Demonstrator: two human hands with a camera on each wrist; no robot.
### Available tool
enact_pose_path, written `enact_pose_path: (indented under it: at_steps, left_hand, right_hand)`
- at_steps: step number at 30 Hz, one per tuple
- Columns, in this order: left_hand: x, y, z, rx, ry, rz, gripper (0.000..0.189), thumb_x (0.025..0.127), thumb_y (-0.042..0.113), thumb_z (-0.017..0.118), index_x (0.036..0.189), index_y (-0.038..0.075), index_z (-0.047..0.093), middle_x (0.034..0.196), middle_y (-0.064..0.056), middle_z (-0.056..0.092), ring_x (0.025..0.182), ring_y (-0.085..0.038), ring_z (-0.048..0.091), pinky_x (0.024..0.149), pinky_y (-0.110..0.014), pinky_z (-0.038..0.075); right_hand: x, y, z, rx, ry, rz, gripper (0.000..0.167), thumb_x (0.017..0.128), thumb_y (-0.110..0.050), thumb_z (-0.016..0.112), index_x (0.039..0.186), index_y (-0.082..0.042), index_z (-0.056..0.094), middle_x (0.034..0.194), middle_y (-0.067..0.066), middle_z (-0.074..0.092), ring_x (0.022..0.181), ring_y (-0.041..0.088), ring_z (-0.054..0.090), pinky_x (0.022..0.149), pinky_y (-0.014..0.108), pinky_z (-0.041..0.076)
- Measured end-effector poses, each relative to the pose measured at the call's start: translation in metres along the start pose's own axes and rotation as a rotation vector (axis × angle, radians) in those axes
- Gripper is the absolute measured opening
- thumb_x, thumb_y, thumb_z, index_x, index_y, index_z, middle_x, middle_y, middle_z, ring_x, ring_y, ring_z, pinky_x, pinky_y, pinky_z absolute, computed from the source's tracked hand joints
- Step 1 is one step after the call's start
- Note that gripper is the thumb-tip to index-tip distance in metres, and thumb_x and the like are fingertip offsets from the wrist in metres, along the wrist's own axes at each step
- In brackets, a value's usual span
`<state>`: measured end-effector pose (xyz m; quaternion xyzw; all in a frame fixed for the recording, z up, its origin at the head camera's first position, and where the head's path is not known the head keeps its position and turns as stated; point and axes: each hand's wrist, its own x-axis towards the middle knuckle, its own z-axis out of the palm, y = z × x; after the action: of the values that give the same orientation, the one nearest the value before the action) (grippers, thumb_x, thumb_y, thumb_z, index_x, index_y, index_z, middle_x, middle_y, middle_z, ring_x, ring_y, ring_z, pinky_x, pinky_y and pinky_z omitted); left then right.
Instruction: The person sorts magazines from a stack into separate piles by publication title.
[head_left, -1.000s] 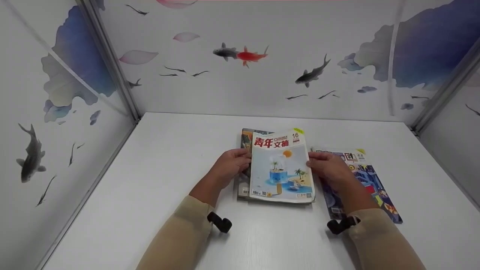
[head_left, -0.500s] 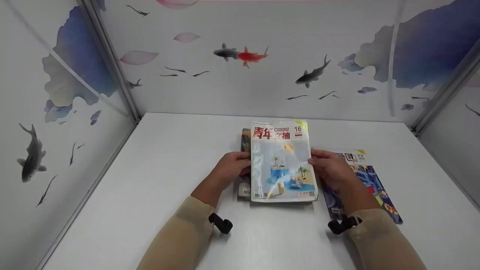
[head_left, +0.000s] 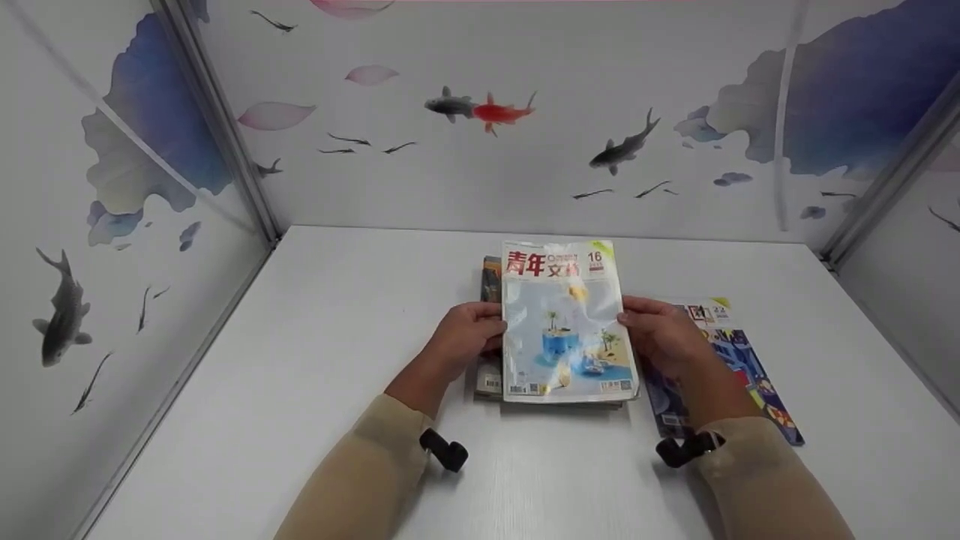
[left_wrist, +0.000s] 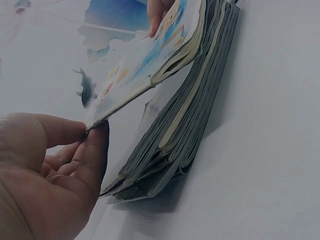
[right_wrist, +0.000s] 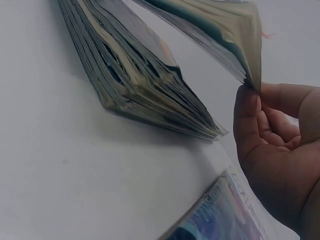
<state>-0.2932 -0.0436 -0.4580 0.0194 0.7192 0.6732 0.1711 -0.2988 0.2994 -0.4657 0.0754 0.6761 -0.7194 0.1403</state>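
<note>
A magazine with red title characters and a beach picture is held up between both hands, its far edge raised. My left hand pinches its left edge between thumb and fingers; in the left wrist view that hand grips the spine edge. On the opposite edge my right hand pinches the pages, as the right wrist view shows the fingertips at the page edges. Beneath it lies a thick stack of magazines, with a gap between the held one and the stack.
A blue, colourful magazine lies slanted on the white table, partly under the right forearm. White panels with painted fish enclose the table at the back and sides. Black wrist mounts sit at both sleeves.
The beach-picture magazine has been raised off the stack, its top edge moving up and away, and glare now shows on its cover. Both hands keep their pinch on its sides.
</note>
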Motion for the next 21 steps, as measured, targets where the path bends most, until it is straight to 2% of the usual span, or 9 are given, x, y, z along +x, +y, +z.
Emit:
enact_pose_path:
  at_steps: [8,12,17,21]
  left_hand:
    - [0.002,0.001,0.006,-0.019,0.045,-0.023,0.034,0.107,0.018,0.064,0.14,0.013,0.069,0.133,-0.004,0.074,0.117,-0.017,0.073,0.103,-0.035,0.061]
    - [0.001,0.003,0.013,-0.05,0.045,-0.016,0.033,0.107,0.018,0.065,0.139,0.015,0.071,0.132,-0.002,0.075,0.116,-0.016,0.074,0.101,-0.034,0.062]
    - [-0.003,0.005,0.023,-0.088,0.036,0.01,0.031,0.106,0.018,0.066,0.136,0.015,0.073,0.129,-0.001,0.076,0.115,-0.015,0.075,0.099,-0.031,0.063]
    - [-0.006,0.004,0.036,-0.107,0.005,0.019,0.03,0.107,0.018,0.066,0.136,0.016,0.072,0.125,-0.001,0.078,0.112,-0.015,0.077,0.094,-0.031,0.064]
  right_hand:
    - [-0.002,-0.003,-0.002,-0.005,0.026,-0.011,0.064,0.098,-0.029,0.08,0.156,-0.015,0.056,0.119,-0.009,0.08,0.108,0.015,0.078,0.093,0.031,0.064]
    - [-0.008,-0.005,-0.006,-0.001,0.024,-0.042,0.063,0.099,-0.028,0.079,0.156,-0.012,0.057,0.115,-0.01,0.081,0.105,0.012,0.078,0.09,0.029,0.064]
    - [-0.018,-0.008,-0.017,-0.017,0.008,-0.064,0.064,0.101,-0.031,0.076,0.158,-0.013,0.053,0.119,-0.011,0.079,0.107,0.013,0.078,0.09,0.03,0.065]
    - [-0.028,-0.011,-0.031,-0.032,0.003,-0.029,0.066,0.102,-0.035,0.074,0.161,-0.018,0.05,0.121,-0.011,0.079,0.108,0.017,0.079,0.09,0.035,0.066]
